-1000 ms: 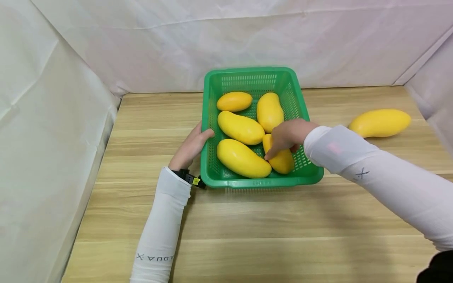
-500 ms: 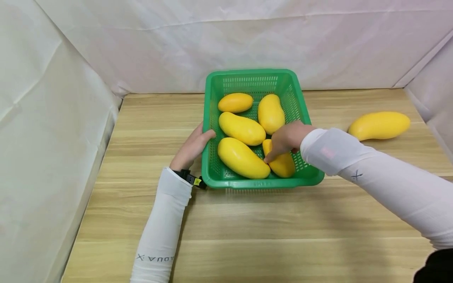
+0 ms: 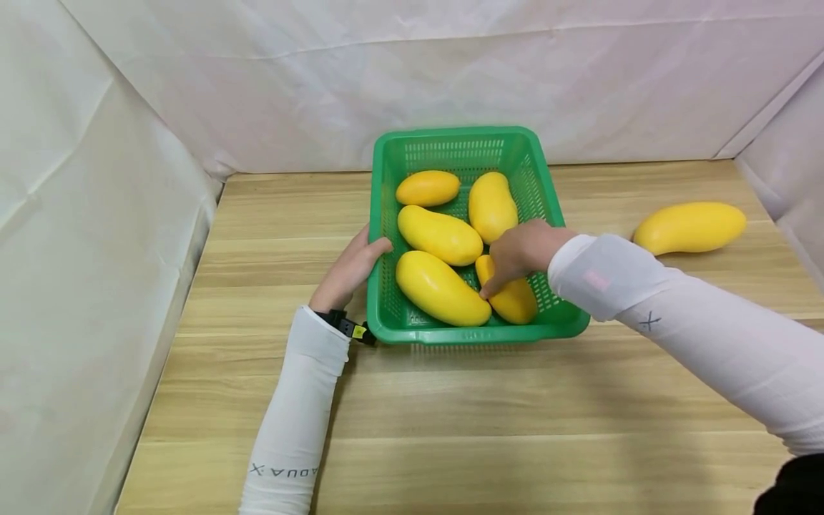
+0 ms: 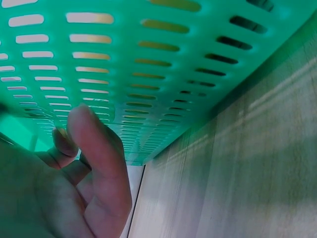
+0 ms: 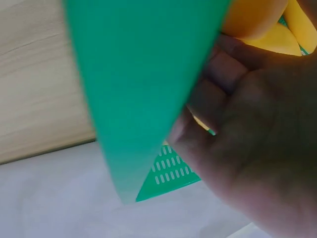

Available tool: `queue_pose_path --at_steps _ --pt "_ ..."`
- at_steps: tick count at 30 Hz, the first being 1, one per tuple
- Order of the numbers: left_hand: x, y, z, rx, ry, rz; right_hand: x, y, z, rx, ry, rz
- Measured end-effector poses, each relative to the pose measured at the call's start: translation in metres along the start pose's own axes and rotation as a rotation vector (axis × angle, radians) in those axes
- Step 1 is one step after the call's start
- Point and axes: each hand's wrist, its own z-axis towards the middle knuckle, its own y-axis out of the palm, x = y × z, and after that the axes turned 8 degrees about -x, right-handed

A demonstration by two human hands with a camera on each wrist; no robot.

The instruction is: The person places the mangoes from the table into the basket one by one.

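A green plastic basket with slotted walls holds several yellow mangoes. My left hand grips its left side, the thumb over the rim; in the left wrist view the fingers curl along the outer slotted wall. Inside the basket, at the near right, my right hand holds a mango from above, thumb on its left side. Beside it lies a larger mango. Farther back are a long mango, a small orange-yellow one and another mango. The right hand hides part of the held mango.
One more mango lies on the wooden table to the right of the basket, behind the right sleeve. White cloth walls stand behind and at the sides, the back one close to the basket's far rim.
The right hand and the mango in it have shifted slightly toward the basket's near side. The left hand keeps its place on the rim, and the other mangoes lie nearly as before.
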Motion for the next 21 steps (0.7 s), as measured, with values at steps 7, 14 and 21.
queue_pose_path --at_steps 7,14,21 --pt "0.001 0.0 0.0 0.0 -0.005 0.003 0.005 0.003 0.0 0.048 -0.021 0.068" --pt "-0.007 -0.002 0.004 0.006 -0.012 -0.009 0.009 0.003 -0.002 0.086 -0.026 0.097" --pt "-0.024 -0.007 0.013 0.028 -0.002 -0.009 0.012 -0.005 -0.009 0.104 -0.052 0.128"
